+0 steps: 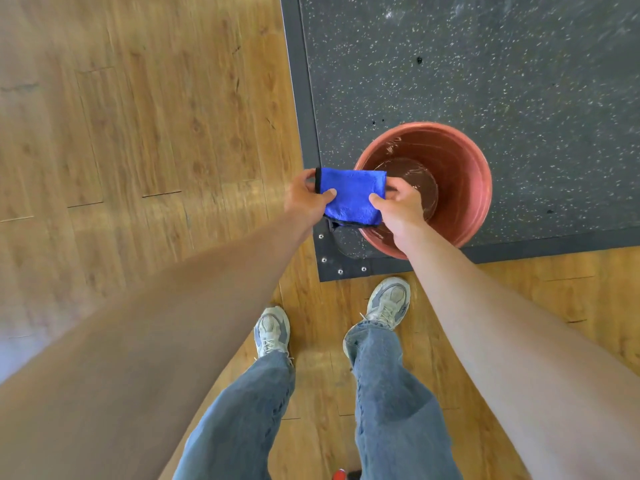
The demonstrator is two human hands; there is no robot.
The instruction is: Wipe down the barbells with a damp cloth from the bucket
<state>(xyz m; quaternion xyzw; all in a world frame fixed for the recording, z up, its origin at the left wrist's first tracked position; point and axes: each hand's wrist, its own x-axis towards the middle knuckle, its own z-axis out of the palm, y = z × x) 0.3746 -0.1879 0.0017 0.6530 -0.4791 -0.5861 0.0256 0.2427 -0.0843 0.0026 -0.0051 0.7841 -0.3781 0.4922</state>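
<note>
Both hands hold a folded blue microfibre cloth [351, 195] with black edging above the near-left rim of a round terracotta-coloured plastic bucket [464, 174] (water glints inside): the left hand [308, 197] pinches its left edge, the right hand [398, 202] its right. The bucket stands on a speckled dark rubber mat [519, 81] beside wood-plank flooring [138, 133].

Open bucket [474, 188] mouth, bare mat [485, 74] and wood floor [138, 133] around.

text: none readable | labels: none | numbers: none
</note>
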